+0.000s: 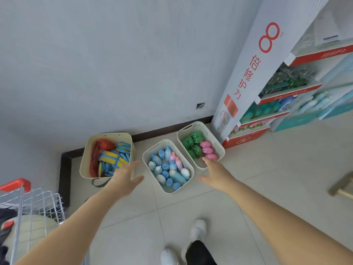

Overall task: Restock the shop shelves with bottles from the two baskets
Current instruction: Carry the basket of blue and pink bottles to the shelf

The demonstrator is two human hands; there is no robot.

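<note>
Feet first: my white shoes [198, 229] stand on the tiled floor near the baskets, and a step forward could, I think, kick the middle basket [147, 156] and tumble its load. My left hand [125, 175] and right hand [212, 172] reach out on either side of that basket, both empty, palms turned inward. The fingers [134, 165] of the left are straight and loosely spread in front of the beige bin [86, 155] of cloths and sponges. The right's fingers [207, 162] are also straight, their tips over the near rim of the farther basket [217, 146]; I cannot tell whether they touch it. The blue and pink bottles [168, 169] are packed tight and jumbled, so pulling one out could drag its neighbours over. The rounded green bottles [193, 145] and pink bottles [207, 150] look likely to roll if dropped. Lifting a full basket with both hands risks tipping it. The shelves [275, 100] lie beyond to the right, already crowded, so a hasty push could topple stock there.
</note>
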